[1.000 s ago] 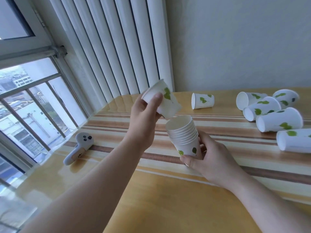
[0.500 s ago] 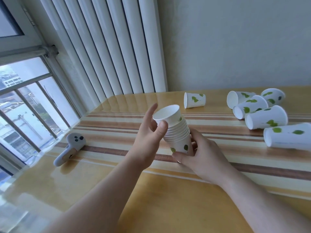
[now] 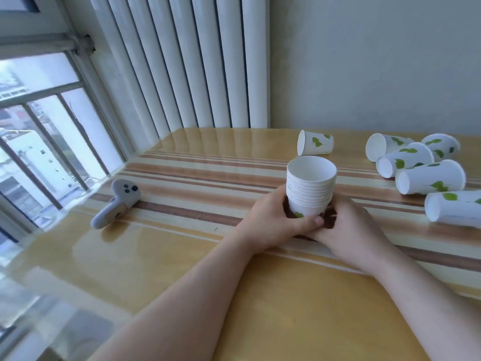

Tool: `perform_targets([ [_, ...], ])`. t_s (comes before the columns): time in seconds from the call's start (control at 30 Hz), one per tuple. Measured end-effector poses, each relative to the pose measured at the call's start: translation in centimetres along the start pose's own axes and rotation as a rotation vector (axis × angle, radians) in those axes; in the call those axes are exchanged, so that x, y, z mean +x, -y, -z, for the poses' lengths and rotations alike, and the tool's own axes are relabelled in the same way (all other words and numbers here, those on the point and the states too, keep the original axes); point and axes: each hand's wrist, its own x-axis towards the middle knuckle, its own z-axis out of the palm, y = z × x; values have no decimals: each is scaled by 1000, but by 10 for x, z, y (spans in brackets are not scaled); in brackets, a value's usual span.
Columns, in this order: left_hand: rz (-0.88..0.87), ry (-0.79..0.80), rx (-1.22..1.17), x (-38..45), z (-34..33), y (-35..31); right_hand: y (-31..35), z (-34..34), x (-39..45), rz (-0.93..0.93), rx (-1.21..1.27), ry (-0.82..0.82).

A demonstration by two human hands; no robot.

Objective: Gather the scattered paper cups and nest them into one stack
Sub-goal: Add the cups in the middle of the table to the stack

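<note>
Both the left hand (image 3: 277, 221) and the right hand (image 3: 348, 230) hold the cup stack (image 3: 309, 187) tight. The nearest loose cup (image 3: 315, 145) lies sideways just above, mouth pointing left.

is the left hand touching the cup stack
Touching: the head view shows the left hand with its thumb curled across the base of the cup stack.

Stack (image 3: 310, 186) mid-table (image 3: 286, 308); loose cups (image 3: 429, 175) right, maybe touching.
</note>
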Motion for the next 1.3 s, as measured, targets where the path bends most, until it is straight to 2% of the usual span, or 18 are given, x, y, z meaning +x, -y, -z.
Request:
perform_targets([
  [0.1, -34, -18, 36, -3, -1, -4, -2, 3, -6, -35, -50, 21],
  [0.2, -37, -37, 43, -6, -2, -7, -4, 15, -11, -49, -65, 107],
  [0.33, 37, 39, 145, 1, 2, -27, -15, 42, -27, -52, 3, 166],
  [0.4, 32, 85, 236, 10, 0, -45, -25, 60, -40, -99, -13, 60],
  [0.47, -5, 95, 267, 18, -11, -60, -36, 80, -55, -131, -59, -129],
  [0.63, -18, -62, -10, 26, -62, -62, -65, 124, -76, -196, -61, -630],
  [0.7, -50, -123, -23, 25, -76, -56, -76, 133, -73, -212, -100, -751],
  [0.77, -80, -180, -43, 25, -80, -53, -86, 138, -63, -282, -90, -749],
  [0.87, -112, -215, -42, 29, -78, -45, -90, 137, -46, -413, -54, -657],
  [0.97, -114, -208, -47, 31, -77, -40, -89, 125, -43, -408, -125, -654],
  [1.17, -148, -213, 22, 36, -78, -37, -104, 112, -47, -313, 271, -705],
  [1.23, -150, -211, 42, 35, -79, -37, -105, 113, -47, -175, 421, -753],
  [1.3, -161, -211, 60, 34, -79, -37, -99, 115, -48, -47, 610, -734],
])
